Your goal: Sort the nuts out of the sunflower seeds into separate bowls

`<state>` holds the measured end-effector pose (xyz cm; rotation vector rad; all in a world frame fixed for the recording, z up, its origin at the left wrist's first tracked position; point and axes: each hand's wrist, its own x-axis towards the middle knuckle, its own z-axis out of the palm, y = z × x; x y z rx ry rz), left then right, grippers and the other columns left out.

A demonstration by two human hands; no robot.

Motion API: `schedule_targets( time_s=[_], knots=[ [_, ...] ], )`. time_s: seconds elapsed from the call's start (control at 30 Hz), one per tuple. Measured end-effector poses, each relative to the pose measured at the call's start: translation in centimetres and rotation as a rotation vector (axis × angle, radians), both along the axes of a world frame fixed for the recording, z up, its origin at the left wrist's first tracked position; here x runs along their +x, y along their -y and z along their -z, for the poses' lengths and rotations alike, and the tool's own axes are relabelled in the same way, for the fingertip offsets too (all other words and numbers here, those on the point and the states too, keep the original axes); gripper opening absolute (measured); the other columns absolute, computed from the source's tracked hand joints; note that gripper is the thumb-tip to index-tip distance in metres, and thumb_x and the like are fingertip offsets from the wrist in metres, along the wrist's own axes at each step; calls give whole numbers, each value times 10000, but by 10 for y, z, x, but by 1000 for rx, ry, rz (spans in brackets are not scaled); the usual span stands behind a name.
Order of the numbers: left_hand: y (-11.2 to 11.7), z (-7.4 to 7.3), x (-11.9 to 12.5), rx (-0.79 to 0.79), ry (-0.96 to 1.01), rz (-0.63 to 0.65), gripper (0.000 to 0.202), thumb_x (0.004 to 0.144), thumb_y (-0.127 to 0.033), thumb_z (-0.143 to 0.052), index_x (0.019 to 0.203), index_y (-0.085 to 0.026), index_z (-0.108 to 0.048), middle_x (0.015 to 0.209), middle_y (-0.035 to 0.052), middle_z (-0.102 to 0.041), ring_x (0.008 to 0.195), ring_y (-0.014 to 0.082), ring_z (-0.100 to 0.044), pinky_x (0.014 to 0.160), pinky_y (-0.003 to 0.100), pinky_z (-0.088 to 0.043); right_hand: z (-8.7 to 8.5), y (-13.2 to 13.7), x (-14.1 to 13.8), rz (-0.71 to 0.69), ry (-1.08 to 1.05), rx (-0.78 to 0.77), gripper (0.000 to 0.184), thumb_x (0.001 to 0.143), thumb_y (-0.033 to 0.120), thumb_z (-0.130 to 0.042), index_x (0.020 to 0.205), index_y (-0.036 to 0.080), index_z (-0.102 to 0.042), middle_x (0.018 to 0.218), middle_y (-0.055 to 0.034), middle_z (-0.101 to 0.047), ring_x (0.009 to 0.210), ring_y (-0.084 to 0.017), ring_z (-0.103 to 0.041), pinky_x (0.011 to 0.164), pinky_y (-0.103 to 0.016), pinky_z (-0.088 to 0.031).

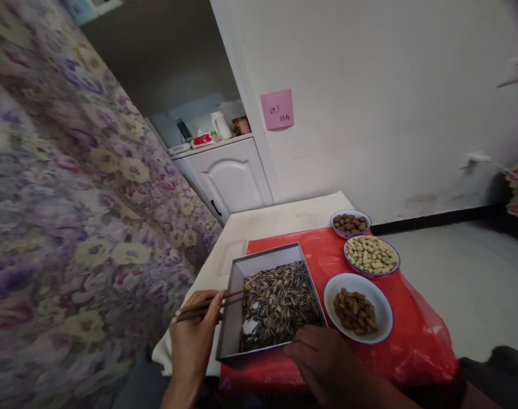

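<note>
My left hand is closed around a pair of chopsticks. Their tips reach over the left wall of a grey box to a small brown nut, which looks like an almond; whether they pinch it I cannot make out. Striped sunflower seeds cover most of the box floor, with white bottom showing at the left and a few brown nuts mixed in. At the near right corner, my right hand lies with curled fingers on the box rim. Beside it stands a bowl of almond-like brown nuts.
A bowl of peanuts and a bowl of round brown nuts stand farther back on the right. Red plastic sheeting covers part of the pale table. A floral curtain hangs on the left; a wall rises behind.
</note>
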<state>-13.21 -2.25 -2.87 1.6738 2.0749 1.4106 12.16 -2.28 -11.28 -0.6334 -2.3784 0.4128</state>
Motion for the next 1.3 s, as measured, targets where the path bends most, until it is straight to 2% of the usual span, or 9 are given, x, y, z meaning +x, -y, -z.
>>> schedule_targets(
  time_s=[0.13,0.3,0.4,0.53,0.6,0.73,0.87,1.07,1.3],
  knots=[
    [-6,25,-9,-57,-111,-29,331,838,-514,-588,778,-195,-657,678,2,-666,515,147,-612,511,234,-497,5,1,-1,3,-15,2,208,857,49,-518,991,189,-594,865,-33,-630,782,-182,-557,670,-288,-386],
    [-13,34,-5,-48,-239,10,332,860,-505,-553,745,-207,-643,728,12,-672,601,157,-647,586,233,-502,6,0,-1,-4,-64,7,197,863,53,-489,958,183,-602,847,-44,-640,760,-186,-557,653,-291,-389],
    [-15,36,-1,-66,-226,49,318,865,-480,-563,727,-205,-642,724,12,-668,628,159,-658,610,233,-498,7,-1,-1,-10,-78,8,194,856,55,-503,959,181,-607,844,-41,-643,748,-184,-555,637,-290,-375],
    [-13,34,1,-54,0,100,297,871,-466,-581,801,-186,-648,657,3,-660,571,154,-631,562,235,-495,7,-2,-1,-20,-77,14,201,857,68,-513,993,180,-611,852,-44,-648,751,-187,-554,637,-288,-366],
    [-11,32,0,-16,68,81,293,860,-465,-602,823,-178,-647,622,-8,-644,551,154,-620,546,238,-495,7,-2,-1,-19,-78,6,204,862,66,-501,990,178,-614,853,-47,-647,758,-189,-556,636,-289,-369],
    [-13,30,-3,15,-70,37,260,868,-439,-596,810,-190,-645,725,-2,-651,600,146,-633,611,243,-501,7,-2,-2,-24,-74,10,196,863,62,-496,966,176,-617,827,-44,-638,733,-187,-551,619,-288,-363],
    [-29,34,-2,0,-235,124,226,873,-401,-575,789,-206,-653,771,22,-636,733,181,-621,722,273,-479,6,-1,-2,-12,-55,-2,203,866,61,-511,991,184,-614,853,-39,-645,764,-185,-564,660,-284,-379],
    [-54,42,4,-83,-151,218,283,891,-417,-536,741,-198,-634,712,10,-629,656,168,-613,618,246,-467,3,-2,0,-11,-29,-3,185,850,60,-529,952,187,-616,864,-28,-648,763,-179,-564,653,-281,-376],
    [-45,31,31,-144,-40,394,264,903,-392,-546,776,-199,-673,736,5,-673,712,165,-653,661,235,-483,5,-2,-1,3,-24,8,172,850,62,-533,938,186,-615,850,-27,-642,760,-177,-561,647,-276,-365]
  ],
)
